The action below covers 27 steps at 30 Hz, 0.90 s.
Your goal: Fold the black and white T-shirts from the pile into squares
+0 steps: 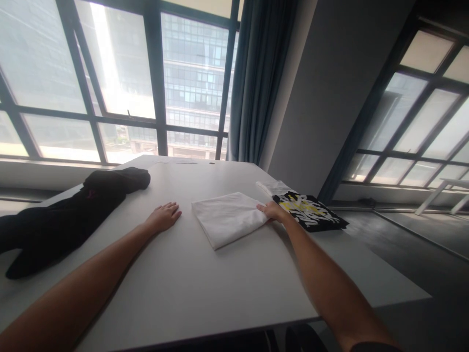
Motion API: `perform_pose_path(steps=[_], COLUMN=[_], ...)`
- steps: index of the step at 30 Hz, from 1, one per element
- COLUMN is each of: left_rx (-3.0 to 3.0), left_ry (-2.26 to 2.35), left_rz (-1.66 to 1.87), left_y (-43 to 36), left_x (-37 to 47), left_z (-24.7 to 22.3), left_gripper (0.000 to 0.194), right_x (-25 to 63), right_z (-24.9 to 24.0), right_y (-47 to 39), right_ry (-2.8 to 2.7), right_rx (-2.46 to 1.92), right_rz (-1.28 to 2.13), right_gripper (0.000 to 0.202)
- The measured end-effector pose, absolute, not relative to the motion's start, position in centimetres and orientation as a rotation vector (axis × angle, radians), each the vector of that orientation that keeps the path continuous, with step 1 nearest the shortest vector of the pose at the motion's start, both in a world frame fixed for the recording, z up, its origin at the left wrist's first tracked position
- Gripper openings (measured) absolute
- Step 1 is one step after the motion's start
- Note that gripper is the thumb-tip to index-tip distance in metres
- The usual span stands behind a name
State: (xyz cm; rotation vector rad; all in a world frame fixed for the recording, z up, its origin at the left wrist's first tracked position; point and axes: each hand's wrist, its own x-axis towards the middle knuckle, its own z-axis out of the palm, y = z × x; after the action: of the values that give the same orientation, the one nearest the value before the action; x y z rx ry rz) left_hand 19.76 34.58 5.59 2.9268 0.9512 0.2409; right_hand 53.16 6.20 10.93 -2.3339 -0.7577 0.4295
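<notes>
A folded white cloth (229, 220) lies flat on the white table (205, 293). My right hand (273, 211) grips its right edge, thumb on top and the other fingers mostly hidden beneath. To the left of the cloth, my left hand (164, 216) rests palm down on the tabletop with its fingers stretched out, holding nothing. A gap separates it from the cloth. Just beyond my right hand is a folded black garment (311, 211) with a white and yellow print. Part of another white folded piece (274, 187) shows behind that garment.
A dark, crumpled garment (73, 210) stretches along the table's left side. Large windows (194, 73) and a blue curtain (256, 83) stand behind the table. At the right, the table edge drops to a grey floor (395, 230), with another white table (439, 195) farther off.
</notes>
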Motion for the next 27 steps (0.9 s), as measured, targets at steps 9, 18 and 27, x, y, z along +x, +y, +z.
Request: perform_pose_path(steps=[9, 18, 27], left_rx=[2.926, 2.914, 2.912], left_ry=[0.96, 0.962, 0.978], left_rz=[0.253, 0.291, 0.353], left_y=[34.4, 34.4, 34.6], left_x=[19.8, 19.7, 19.9], left_z=[5.7, 5.7, 5.3], left_gripper=[0.058, 0.058, 0.058], right_x=[52.7, 51.7, 53.0], right_z=[11.7, 19.0, 19.0], right_y=[6.8, 5.3, 6.7], right_ry=[-1.126, -1.14, -1.192], right_rx=[-2.606, -2.615, -2.59], right_rz=[-0.054, -0.585, -0.623], right_gripper=[0.032, 0.039, 0.038])
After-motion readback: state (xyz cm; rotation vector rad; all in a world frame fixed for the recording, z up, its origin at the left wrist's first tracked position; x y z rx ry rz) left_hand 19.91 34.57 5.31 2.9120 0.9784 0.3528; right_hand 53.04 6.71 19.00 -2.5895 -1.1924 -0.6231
